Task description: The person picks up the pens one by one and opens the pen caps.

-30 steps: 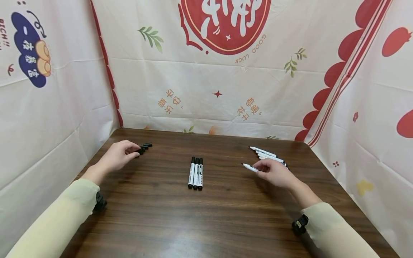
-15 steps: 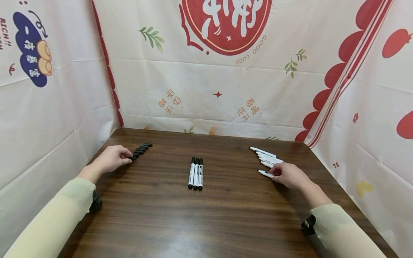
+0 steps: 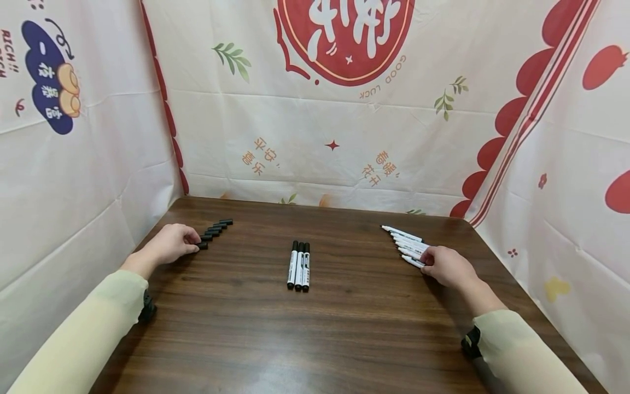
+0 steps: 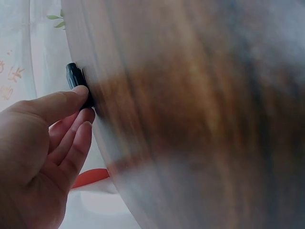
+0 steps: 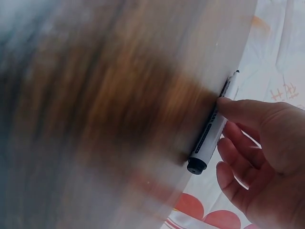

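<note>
Wood-grained tabletop (image 3: 305,339): at its ten o'clock, the left hand (image 3: 168,242) pinches a black cap (image 4: 75,78) between thumb and fingertips; at two, the right hand (image 3: 449,266) likewise pinches an uncapped marker (image 5: 208,138). Both look light, stiff, slick, likely best held mid-length.

Wears a long sleeve (image 3: 83,328) of pale yellow cloth behind the left hand (image 3: 169,242), and a matching sleeve (image 3: 524,350) behind the right hand (image 3: 447,266), turning greener toward each wavy edge. Has a small black device (image 3: 147,308) at the palm side behind the left hand, and a similar device (image 3: 471,343) behind the right.
</note>
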`<state>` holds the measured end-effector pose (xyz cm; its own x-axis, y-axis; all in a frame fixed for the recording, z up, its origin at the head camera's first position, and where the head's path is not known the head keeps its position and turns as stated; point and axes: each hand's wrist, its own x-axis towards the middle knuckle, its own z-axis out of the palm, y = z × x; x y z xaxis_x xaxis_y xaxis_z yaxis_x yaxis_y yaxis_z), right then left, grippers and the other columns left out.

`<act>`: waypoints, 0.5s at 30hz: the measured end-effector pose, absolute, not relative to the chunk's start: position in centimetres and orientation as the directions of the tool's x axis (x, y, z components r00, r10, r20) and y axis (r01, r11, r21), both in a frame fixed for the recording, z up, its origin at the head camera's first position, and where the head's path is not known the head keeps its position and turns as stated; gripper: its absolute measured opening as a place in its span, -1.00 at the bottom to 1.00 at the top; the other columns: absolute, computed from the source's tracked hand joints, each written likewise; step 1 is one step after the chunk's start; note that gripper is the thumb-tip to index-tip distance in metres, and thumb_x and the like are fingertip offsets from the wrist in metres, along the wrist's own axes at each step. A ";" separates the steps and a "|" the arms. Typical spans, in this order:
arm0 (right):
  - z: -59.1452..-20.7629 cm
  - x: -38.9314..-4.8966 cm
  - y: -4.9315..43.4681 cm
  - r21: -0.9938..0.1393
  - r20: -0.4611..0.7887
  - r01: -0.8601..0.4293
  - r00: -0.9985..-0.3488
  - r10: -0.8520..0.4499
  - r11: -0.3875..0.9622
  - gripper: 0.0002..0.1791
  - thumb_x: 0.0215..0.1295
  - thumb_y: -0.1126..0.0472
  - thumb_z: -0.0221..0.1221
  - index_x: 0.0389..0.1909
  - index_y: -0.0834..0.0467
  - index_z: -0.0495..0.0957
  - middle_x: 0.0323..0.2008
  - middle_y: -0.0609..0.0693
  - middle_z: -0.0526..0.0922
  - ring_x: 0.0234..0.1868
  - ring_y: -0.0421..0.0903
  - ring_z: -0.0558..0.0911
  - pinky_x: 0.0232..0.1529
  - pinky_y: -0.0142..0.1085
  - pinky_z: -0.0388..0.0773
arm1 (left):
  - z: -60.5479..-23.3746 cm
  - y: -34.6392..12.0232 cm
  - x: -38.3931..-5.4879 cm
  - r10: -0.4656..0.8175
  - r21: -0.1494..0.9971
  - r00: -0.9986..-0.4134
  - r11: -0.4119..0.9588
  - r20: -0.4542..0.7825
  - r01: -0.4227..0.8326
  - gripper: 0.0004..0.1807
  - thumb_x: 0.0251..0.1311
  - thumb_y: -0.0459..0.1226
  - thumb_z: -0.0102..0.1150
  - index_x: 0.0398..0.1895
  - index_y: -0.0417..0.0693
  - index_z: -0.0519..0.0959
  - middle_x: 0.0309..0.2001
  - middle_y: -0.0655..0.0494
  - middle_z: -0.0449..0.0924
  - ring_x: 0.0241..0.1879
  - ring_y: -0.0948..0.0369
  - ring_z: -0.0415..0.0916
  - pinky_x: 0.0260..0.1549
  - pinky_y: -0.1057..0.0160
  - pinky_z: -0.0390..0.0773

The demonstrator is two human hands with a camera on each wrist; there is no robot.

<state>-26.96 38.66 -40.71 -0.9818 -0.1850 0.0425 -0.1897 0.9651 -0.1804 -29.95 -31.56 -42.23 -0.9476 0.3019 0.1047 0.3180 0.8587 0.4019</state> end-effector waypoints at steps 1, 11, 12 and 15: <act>-40.7 -27.0 38.8 -0.180 0.039 -0.185 -0.983 -0.181 0.966 -0.79 0.34 0.20 0.44 -0.09 0.19 0.72 -0.32 0.02 0.68 -0.28 -0.02 0.58 -0.23 -0.05 0.55 | -42.2 -31.5 -30.0 0.299 0.401 -0.948 0.860 0.107 0.317 -0.88 0.35 -0.34 0.48 -0.13 -0.21 0.79 -0.23 0.00 0.80 -0.20 0.11 0.70 -0.06 -0.10 0.69; -40.8 -27.2 39.3 -0.176 0.048 -0.171 -0.985 -0.165 0.969 -0.80 0.35 0.19 0.43 -0.09 0.18 0.73 -0.27 0.06 0.74 -0.24 0.00 0.64 -0.19 0.03 0.61 | -42.2 -30.9 -30.3 0.301 0.400 -0.944 0.855 0.136 0.330 -0.92 0.34 -0.36 0.47 -0.18 -0.19 0.77 -0.23 -0.01 0.79 -0.20 0.08 0.70 -0.06 -0.13 0.68; -40.8 -27.3 39.3 -0.176 0.050 -0.169 -0.985 -0.163 0.970 -0.80 0.35 0.19 0.43 -0.09 0.18 0.73 -0.27 0.06 0.74 -0.25 0.00 0.64 -0.20 0.02 0.60 | -42.2 -30.8 -30.3 0.301 0.404 -0.944 0.853 0.135 0.330 -0.92 0.34 -0.36 0.47 -0.18 -0.19 0.77 -0.23 -0.02 0.79 -0.20 0.08 0.70 -0.06 -0.13 0.68; -40.9 -27.3 39.4 -0.173 0.053 -0.165 -0.986 -0.158 0.971 -0.79 0.36 0.18 0.43 -0.09 0.19 0.73 -0.27 0.06 0.74 -0.25 0.00 0.64 -0.21 0.03 0.60 | -42.3 -30.8 -30.3 0.300 0.411 -0.944 0.850 0.135 0.329 -0.91 0.35 -0.36 0.47 -0.18 -0.20 0.76 -0.24 -0.02 0.79 -0.21 0.09 0.69 -0.07 -0.12 0.68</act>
